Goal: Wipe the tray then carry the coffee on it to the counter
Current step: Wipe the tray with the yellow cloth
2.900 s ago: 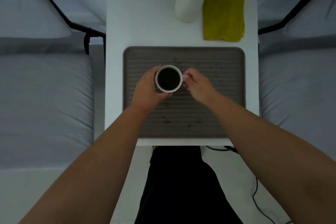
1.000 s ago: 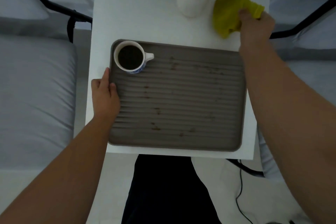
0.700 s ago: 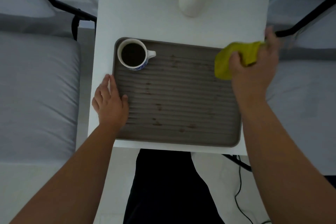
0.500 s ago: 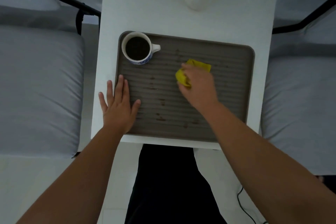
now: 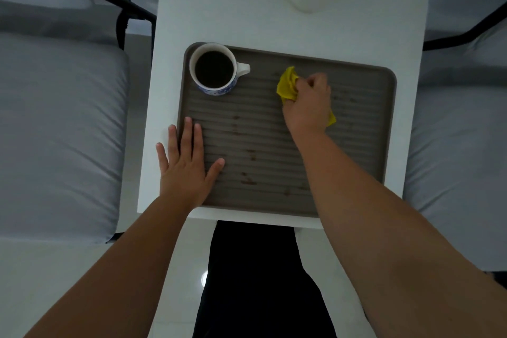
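1. White table (image 5: 247, 8); ridged brown tray (image 5: 378, 129) flat on it, long axis left-right.
2. Left hand (image 5: 186, 164) open, palm down, pinning tray's near-left edge.
3. Right hand (image 5: 308, 104) clenched on yellow cloth (image 5: 286, 85), far-centre of tray.
4. Coffee cup (image 5: 215, 70) full, far-left corner, handle pointing right.
5. Brown stains (image 5: 248, 180) lie near and left of cloth; right hand nearer, so likely sweeps toward near edge.

The cup (image 5: 214, 69) stands in the tray's (image 5: 365, 145) far-left corner, on the table (image 5: 225, 8).
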Demonstrator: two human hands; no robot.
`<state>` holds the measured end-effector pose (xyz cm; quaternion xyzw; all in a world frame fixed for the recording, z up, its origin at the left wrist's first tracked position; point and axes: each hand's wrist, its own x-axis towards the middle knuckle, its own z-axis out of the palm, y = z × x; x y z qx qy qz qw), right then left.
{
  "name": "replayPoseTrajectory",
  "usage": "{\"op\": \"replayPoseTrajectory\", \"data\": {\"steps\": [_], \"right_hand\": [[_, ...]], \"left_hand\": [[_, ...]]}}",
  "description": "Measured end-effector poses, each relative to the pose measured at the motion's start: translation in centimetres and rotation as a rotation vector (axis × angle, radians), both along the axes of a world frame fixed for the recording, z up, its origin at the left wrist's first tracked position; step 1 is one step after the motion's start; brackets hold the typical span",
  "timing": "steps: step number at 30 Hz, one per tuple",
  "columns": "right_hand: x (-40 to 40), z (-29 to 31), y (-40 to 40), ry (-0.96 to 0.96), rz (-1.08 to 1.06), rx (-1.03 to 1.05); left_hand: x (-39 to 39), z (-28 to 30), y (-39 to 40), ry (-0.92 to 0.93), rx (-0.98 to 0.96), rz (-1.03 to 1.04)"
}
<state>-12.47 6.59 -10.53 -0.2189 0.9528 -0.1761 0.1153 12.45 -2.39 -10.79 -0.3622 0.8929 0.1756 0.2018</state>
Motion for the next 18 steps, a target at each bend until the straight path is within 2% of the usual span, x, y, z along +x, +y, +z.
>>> {"op": "replayPoseTrajectory", "data": {"steps": [4, 6, 11, 13, 15, 18], "right_hand": [[-1.0, 0.0, 2.5, 0.009, -0.26, 0.001], [-0.5, 0.5, 1.3, 0.02, -0.28, 0.036], [1.7, 0.8, -3.2, 0.022, 0.166, 0.102], [1.0, 0.7, -3.0, 0.027, 0.228, 0.106], [0.0, 0.4, -1.5, 0.052, 0.149, 0.102], [-1.2, 0.3, 0.9, 0.008, -0.132, 0.095]], "left_hand": [[-0.1, -0.1, 0.1, -0.006, -0.011, 0.004], [-0.2, -0.2, 0.1, -0.007, -0.008, 0.005], [-0.2, -0.2, 0.0, -0.013, -0.007, 0.002], [-0.2, -0.1, 0.0, -0.007, -0.003, 0.0], [-0.3, -0.1, 0.1, -0.005, 0.005, 0.001], [-0.3, -0.1, 0.1, -0.007, 0.006, 0.006]]}}
